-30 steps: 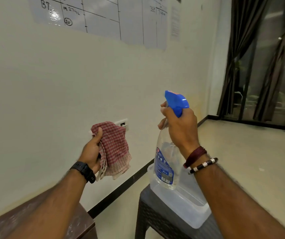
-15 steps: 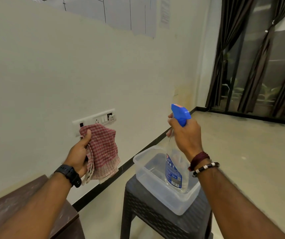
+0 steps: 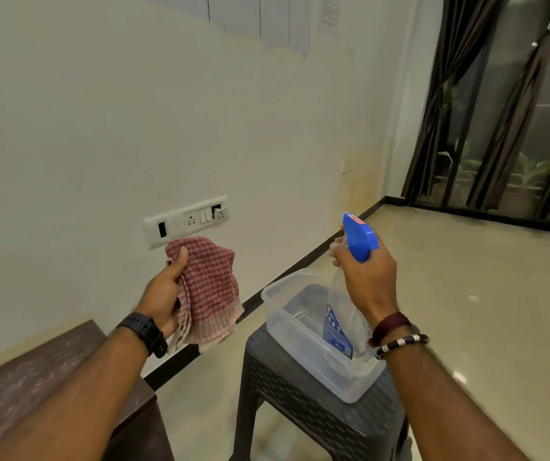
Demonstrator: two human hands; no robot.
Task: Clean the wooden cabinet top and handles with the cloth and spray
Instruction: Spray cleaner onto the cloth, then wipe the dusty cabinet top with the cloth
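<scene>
My left hand [image 3: 163, 296] grips a folded red-and-white checked cloth [image 3: 210, 291], held up in front of the wall. My right hand [image 3: 368, 277] is closed around the neck of a clear spray bottle [image 3: 340, 324] with a blue trigger head, its base down inside a clear plastic tub [image 3: 286, 314]. The dark wooden cabinet top [image 3: 34, 380] shows at the lower left, below my left forearm. Its handles are out of sight.
The tub sits on a dark plastic stool [image 3: 300, 404] to the right of the cabinet. A white socket panel [image 3: 187, 221] is on the wall behind the cloth. Beige floor stretches right to dark curtains [image 3: 499, 104] at a glass door.
The view has tilted down and both hands have lowered. The spray bottle has sunk into the tub on the stool, and more of the cabinet top shows.
</scene>
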